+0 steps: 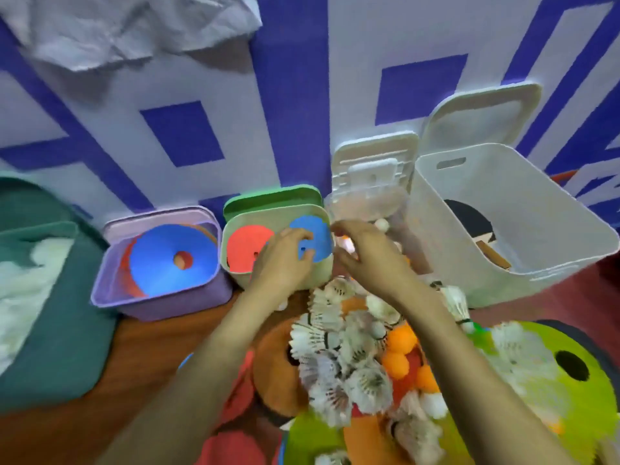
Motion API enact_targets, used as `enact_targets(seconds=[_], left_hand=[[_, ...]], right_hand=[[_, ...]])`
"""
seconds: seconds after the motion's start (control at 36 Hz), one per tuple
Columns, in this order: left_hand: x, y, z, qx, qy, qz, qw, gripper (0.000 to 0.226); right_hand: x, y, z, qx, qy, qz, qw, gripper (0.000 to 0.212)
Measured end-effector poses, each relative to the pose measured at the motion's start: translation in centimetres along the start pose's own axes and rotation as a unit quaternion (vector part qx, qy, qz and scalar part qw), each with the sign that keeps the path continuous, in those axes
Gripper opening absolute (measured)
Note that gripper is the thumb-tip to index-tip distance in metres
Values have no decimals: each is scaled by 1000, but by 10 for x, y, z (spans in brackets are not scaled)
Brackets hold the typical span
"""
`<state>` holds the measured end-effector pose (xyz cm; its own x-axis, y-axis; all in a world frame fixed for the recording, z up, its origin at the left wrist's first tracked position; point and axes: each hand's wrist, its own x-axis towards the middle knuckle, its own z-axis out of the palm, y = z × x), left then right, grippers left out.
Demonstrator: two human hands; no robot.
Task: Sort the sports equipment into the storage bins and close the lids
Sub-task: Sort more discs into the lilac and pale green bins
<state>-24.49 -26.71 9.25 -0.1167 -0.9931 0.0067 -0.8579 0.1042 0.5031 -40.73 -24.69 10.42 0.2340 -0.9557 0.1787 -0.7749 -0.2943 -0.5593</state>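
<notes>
Dozens of shuttlecocks (335, 347) and orange balls (399, 350) lie heaped on the desk (141, 357). Beyond, the left hand (285, 256) pinches its grip on the blue disc (320, 241) inside the green-lidded bin (268, 211); lay it flat against the red disc (246, 245). The right hand (365, 250) curls over the clear bin (339, 203), grip unreadable.

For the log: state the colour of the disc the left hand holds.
Head view: the blue disc, held by the left hand.

Left hand (285, 258): forearm extended, fingers curled, pinching blue disc (318, 236) over green-lidded bin (255, 214). Right hand (364, 253): just right of bin, fingers curled downward, grip unclear.
</notes>
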Motion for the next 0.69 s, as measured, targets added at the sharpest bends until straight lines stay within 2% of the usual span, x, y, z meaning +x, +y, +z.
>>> enact_targets(seconds=[0.14, 0.33, 0.39, 0.53, 0.69], left_hand=[[-76, -106, -27, 10, 22, -124, 992, 30], [-164, -213, -36, -12, -18, -245, 969, 35], [-182, -234, -33, -15, -41, -268, 962, 34], [-212, -270, -13, -46, -69, -345, 935, 52], [-218, -278, 20, -154, -79, -408, 897, 71]], right_hand=[[-9, -66, 84, -17, -120, -69, 990, 39], [-18, -122, 189, -34, -269, -116, 955, 35], [-20, -129, 215, -47, -301, -104, 947, 34], [-26, -136, 261, -119, -361, -48, 924, 55], [-35, -124, 295, -172, -337, 56, 924, 82]])
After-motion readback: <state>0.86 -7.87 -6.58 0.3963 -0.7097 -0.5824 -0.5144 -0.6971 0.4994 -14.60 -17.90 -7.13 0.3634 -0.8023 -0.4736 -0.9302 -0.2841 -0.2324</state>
